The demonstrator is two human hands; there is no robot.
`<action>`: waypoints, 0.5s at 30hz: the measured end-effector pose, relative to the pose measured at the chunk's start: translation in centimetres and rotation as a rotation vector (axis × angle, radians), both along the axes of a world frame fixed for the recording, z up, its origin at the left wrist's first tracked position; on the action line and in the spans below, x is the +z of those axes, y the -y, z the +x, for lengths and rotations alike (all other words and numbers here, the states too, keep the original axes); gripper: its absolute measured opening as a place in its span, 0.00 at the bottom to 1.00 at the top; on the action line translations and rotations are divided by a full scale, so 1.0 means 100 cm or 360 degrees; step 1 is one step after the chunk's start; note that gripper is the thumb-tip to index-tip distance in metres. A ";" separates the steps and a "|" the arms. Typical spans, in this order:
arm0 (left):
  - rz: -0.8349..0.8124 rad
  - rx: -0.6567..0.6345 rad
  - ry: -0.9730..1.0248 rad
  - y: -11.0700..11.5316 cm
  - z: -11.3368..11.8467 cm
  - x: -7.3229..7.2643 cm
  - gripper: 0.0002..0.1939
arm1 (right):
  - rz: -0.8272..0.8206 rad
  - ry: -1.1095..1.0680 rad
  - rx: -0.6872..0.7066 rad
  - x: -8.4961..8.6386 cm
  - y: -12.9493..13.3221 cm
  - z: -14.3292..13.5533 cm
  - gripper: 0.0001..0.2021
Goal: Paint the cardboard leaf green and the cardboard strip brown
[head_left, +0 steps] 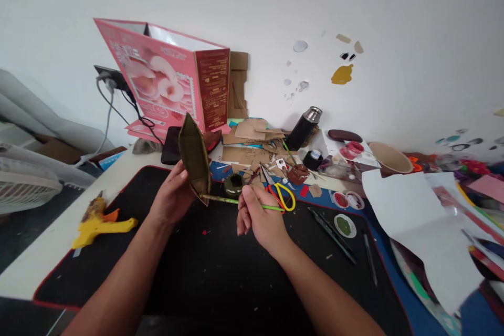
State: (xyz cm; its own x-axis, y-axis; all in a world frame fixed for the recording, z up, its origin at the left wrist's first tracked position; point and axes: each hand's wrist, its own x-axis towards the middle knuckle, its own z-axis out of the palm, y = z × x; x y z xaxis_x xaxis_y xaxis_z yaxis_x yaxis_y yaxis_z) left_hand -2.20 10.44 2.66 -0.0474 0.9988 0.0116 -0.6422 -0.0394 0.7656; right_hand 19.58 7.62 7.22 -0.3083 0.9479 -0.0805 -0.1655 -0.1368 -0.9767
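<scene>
My left hand [173,197] grips a dark green, boat-shaped cardboard piece [193,155], tilted upright with its hollow side toward me. Between the fingers and thumb of my right hand [260,218] is a paintbrush [222,199] with a bright green handle. Its bristle end meets the lower tip of the cardboard piece. Just behind the brush sits a small round pot of dark green paint [234,184]. Scissors [285,197] with yellow and orange handles lie right behind my right hand, partly covered by it.
A yellow glue gun [100,223] lies at the left of the black mat [197,283]. Cardboard scraps [255,131], a black thermos [303,128] and a pink box [165,73] stand along the wall. Pens [333,233] and a green paint lid [345,226] are at right, beside white paper [425,226].
</scene>
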 end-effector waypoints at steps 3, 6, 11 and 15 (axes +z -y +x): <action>-0.0009 -0.0017 -0.0011 0.000 0.003 -0.001 0.24 | -0.0015 -0.0012 -0.0030 0.002 -0.001 -0.001 0.30; -0.0041 -0.0043 0.0000 0.001 0.005 -0.004 0.25 | 0.0007 -0.0019 -0.0044 0.006 -0.004 -0.009 0.30; -0.0047 -0.0049 0.0005 0.001 0.006 -0.006 0.25 | 0.0066 -0.0005 -0.0062 0.006 -0.007 -0.015 0.29; -0.0026 0.0021 0.0004 0.001 0.004 -0.005 0.25 | 0.0074 0.0023 -0.0031 0.001 -0.004 -0.004 0.28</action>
State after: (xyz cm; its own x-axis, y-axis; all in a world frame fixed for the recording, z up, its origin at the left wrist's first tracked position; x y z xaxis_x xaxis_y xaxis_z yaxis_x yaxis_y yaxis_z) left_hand -1.82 10.33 2.20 -0.0603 0.9982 -0.0050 -0.6434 -0.0350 0.7648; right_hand 19.21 8.00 7.28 -0.2886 0.9566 -0.0403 -0.1538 -0.0878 -0.9842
